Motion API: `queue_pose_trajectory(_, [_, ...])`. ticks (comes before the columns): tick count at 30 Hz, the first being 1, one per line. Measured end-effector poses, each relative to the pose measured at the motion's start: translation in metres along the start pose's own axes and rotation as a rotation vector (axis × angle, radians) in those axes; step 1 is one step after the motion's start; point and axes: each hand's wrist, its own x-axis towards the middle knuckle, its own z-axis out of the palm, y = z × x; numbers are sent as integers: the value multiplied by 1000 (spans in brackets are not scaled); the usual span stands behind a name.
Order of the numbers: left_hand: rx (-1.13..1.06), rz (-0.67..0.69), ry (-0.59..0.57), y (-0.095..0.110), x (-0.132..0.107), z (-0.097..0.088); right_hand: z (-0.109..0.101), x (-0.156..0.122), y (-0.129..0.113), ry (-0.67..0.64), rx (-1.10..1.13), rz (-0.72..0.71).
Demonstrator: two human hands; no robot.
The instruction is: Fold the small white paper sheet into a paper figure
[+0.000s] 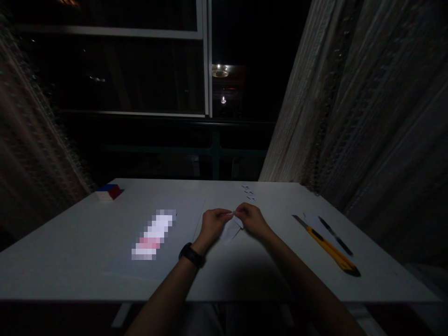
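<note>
Fingertip to fingertip, just right of the middle of the tabletop (276,280): left hand (215,224) and right hand (251,218) both pinch one tiny white piece (234,213), its shape too small to read. Paper (231,230) sits right below them. Three small slips (248,192) line up by the far edge, cube (108,192) at the far left corner. Over by the right edge, a yellow cutter (329,247), with a pen (335,235) just beside it!
</note>
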Motion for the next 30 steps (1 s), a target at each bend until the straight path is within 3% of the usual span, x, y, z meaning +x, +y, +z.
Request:
queue_pose_trajectory(11, [41,38,1,-1,-1,2,4,-2,-1,22,-49,16])
queue_pose_trajectory(20, [92,70,83,-2,-1,0,9,3,12,-51,354,121])
queue_pose_trajectory(30, [61,65,4,0,0,-1,7,3,11,-44,403,62])
